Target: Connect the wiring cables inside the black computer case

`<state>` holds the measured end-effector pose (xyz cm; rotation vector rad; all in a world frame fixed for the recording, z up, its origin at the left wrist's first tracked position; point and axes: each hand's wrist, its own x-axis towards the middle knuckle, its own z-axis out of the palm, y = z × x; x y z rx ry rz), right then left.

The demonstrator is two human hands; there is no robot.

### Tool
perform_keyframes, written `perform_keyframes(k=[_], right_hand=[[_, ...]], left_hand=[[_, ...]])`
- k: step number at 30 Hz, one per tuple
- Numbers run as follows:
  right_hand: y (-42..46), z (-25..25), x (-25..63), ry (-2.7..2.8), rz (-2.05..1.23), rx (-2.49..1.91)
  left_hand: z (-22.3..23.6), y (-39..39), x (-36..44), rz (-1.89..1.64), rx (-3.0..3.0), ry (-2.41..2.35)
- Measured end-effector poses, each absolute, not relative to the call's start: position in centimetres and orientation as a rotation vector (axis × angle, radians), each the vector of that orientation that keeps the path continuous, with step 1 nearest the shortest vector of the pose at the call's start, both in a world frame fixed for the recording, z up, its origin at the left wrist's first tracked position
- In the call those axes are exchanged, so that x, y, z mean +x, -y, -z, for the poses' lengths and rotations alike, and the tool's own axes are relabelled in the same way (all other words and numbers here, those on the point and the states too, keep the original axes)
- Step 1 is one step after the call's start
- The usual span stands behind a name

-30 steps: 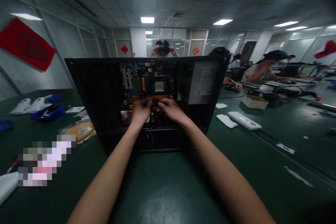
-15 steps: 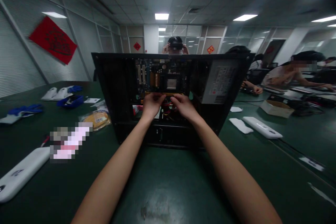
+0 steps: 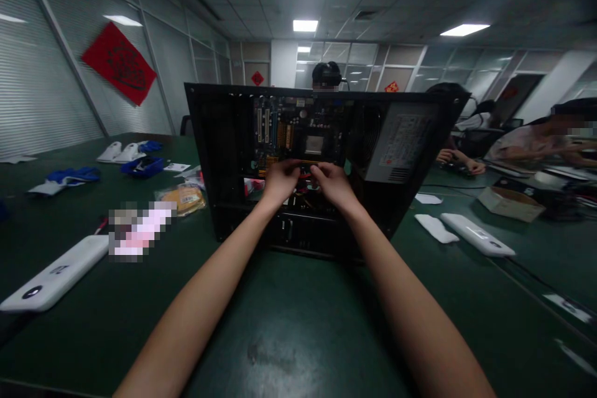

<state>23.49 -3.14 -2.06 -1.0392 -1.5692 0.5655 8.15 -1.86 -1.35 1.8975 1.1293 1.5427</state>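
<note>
Left hand (image 3: 280, 181) and right hand (image 3: 333, 181) near each other at the motherboard's (image 3: 298, 127) lower edge, fingers bunched; can't tell from here if either grips the red wires (image 3: 305, 186). Open computer case (image 3: 321, 240) upright on green table (image 3: 298, 311). Motherboard, power supply (image 3: 403, 148) already in; processor (image 3: 314, 145) uncovered, wiring likely unfinished.

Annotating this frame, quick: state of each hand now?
Left hand: fingers curled by the motherboard; grip cannot be told.
Right hand: fingers curled near the red wires; grip cannot be told.
</note>
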Motion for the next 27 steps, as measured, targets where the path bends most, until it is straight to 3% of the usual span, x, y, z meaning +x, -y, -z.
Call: perform_keyframes(k=[8, 21, 27], right_hand=[[2.84, 2.12, 23.37, 1.583, -0.612, -1.066], [3.72, 1.75, 23.35, 1.724, -0.312, -1.111], [3.21, 2.14, 23.33, 1.685, -0.409, -1.180]], left_hand=[[1.31, 1.71, 7.58, -1.523, 1.851, -1.132], [1.53, 1.42, 7.56, -1.514, 1.845, -1.114], [1.73, 1.30, 7.60, -1.547, 1.714, -1.142]])
